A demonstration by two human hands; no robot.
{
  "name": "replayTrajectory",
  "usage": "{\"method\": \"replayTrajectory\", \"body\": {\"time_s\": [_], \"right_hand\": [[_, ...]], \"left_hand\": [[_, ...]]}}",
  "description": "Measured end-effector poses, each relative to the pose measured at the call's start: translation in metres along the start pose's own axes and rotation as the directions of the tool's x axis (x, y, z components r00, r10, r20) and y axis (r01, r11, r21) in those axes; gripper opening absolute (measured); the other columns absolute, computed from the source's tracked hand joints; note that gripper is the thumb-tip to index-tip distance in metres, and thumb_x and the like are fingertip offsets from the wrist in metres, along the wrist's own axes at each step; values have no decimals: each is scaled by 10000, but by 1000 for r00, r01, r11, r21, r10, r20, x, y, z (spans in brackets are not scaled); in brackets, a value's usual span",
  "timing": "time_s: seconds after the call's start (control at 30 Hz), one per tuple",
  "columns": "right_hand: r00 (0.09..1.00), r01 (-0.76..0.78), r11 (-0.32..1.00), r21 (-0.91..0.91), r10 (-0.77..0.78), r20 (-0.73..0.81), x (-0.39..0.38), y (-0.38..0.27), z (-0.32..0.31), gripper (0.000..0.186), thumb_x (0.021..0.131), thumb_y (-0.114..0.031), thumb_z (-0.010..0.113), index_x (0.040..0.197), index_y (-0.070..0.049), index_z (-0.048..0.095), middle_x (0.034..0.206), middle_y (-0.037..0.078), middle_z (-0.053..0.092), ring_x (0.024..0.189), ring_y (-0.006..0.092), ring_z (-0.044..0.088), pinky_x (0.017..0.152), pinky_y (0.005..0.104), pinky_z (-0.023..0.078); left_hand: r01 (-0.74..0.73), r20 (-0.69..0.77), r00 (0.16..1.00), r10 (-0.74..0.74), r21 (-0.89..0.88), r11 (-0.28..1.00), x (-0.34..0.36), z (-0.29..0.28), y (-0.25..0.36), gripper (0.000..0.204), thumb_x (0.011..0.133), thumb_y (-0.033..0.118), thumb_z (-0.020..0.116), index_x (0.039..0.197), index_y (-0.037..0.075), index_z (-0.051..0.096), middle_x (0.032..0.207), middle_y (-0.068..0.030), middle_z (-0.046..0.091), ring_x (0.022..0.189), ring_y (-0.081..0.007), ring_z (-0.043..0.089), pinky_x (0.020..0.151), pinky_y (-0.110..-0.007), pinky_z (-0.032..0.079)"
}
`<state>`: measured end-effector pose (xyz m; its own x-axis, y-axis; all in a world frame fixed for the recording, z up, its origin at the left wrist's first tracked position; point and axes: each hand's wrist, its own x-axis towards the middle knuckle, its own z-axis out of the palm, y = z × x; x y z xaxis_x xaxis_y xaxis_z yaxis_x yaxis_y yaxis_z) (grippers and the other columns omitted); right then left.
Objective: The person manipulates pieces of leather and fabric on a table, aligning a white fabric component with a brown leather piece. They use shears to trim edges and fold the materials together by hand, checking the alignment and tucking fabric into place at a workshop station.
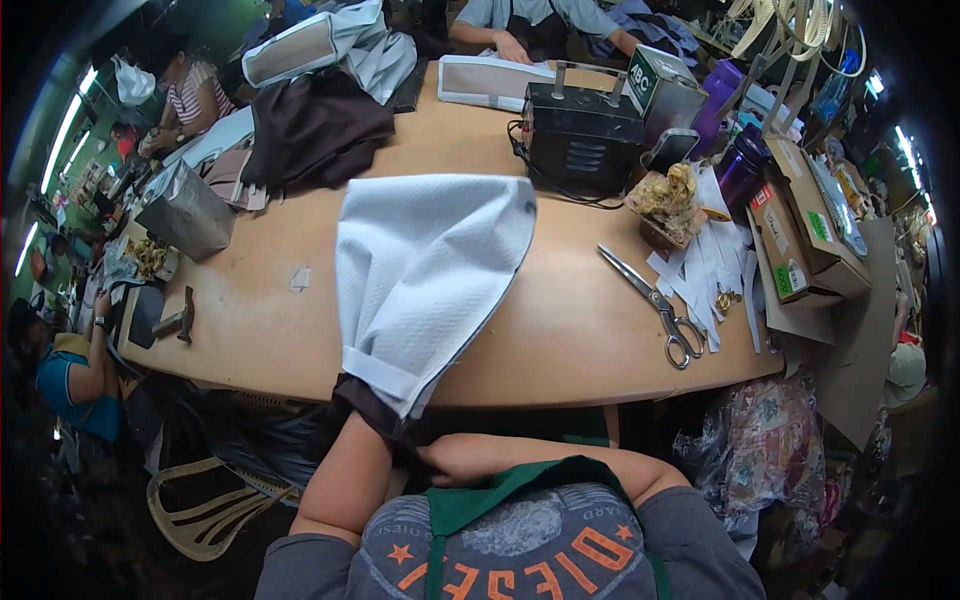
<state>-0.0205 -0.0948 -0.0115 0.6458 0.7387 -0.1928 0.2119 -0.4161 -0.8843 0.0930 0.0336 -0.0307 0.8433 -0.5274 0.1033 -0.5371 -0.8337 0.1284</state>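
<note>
A white textured bag piece [430, 270] stands up over the front of the table, wide at the top and narrowing toward me. My left forearm runs into its lower end, so my left hand is hidden inside. Dark brown lining cloth [355, 400] bunches around that forearm at the bag's opening. Just below the table edge, my right hand [435, 458] is closed on the dark lining beside my left forearm; its fingertips are partly hidden.
Metal scissors [655, 305], white strips [715, 275] and a black box-shaped machine [580, 135] occupy the table's right side. At left are a hammer [180, 318], a metal can [188, 212] and dark cloth [315, 130]. A co-worker's hand [511, 47] rests across the table.
</note>
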Motion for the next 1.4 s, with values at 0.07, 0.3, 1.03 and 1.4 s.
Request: {"method": "replayTrajectory", "body": {"time_s": [0.07, 0.3, 1.03, 1.4], "right_hand": [[999, -36, 999, 7, 36, -40, -10, 11, 1, 364, 798, -202, 620, 1063, 29, 524, 932, 249, 611, 901, 411, 588, 770, 433, 474], [584, 65, 725, 686, 529, -615, -119, 58, -56, 586, 773, -118, 712, 1272, -70, 409, 1026, 89, 547, 937, 178, 570, 820, 290, 486], [227, -354, 910, -217, -141, -964, -122, 112, -66, 274, 699, -17, 687, 944, -56, 569, 891, 107, 575, 823, 290, 549, 731, 362, 462], [-35, -165, 986, -39, -45, -998, -138, 58, -87, 254, 826, -150, 644, 1032, -28, 559, 962, 80, 548, 887, 188, 530, 757, 284, 423]], "left_hand": [[-3, -36, 999, -5, -210, 978, -2, -17, -4, 358, 786, 307, 537, 997, 24, 597, 990, -183, 596, 902, -332, 572, 792, -395, 446], [41, 65, 983, 174, -990, 138, 0, -66, 16, 355, 783, 300, 541, 1004, 27, 596, 994, -179, 596, 907, -330, 572, 797, -396, 444], [241, 245, 969, -16, -935, 261, -22, -25, 26, 350, 774, 280, 551, 1024, 39, 594, 1004, -168, 597, 922, -326, 569, 811, -398, 439], [255, 263, 964, -23, -903, 346, -30, -13, 24, 349, 770, 269, 556, 1034, 44, 592, 1009, -162, 598, 929, -323, 568, 817, -399, 436]]}}
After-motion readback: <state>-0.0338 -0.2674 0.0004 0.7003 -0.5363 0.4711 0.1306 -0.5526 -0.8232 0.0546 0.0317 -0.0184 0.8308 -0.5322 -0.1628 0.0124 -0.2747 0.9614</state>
